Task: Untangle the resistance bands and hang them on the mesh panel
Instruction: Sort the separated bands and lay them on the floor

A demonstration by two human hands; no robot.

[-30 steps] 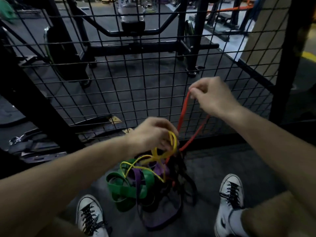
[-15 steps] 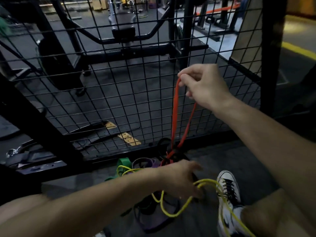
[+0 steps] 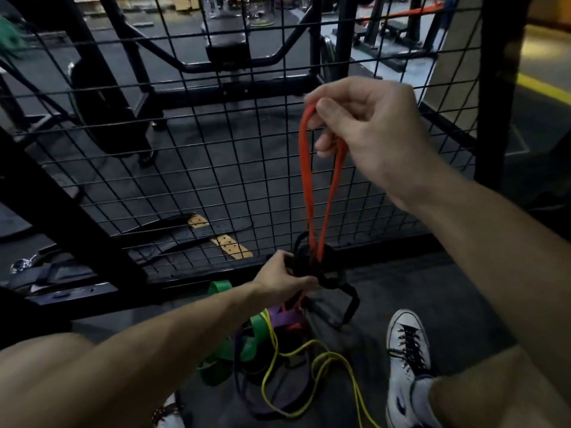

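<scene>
My right hand [image 3: 367, 131] pinches the top of a red band [image 3: 307, 180] and holds it up taut in front of the black mesh panel [image 3: 191, 168]. The red loop runs down into a knot of black band [image 3: 333, 288]. There my left hand [image 3: 282, 281] grips the black band at the knot. Below, on the floor, lie a green band [image 3: 238, 347], a purple band [image 3: 278, 319] and a thin yellow band [image 3: 309, 378], loosely tangled together.
My white sneakers [image 3: 408, 362] stand on the dark floor on either side of the pile. A thick black post [image 3: 500, 88] frames the panel on the right. Gym machines, a weight plate and straps lie behind the mesh.
My left hand let go of the yellow band, which dropped to the floor, and moved up to grip the black knot. My right hand raised the red band higher.
</scene>
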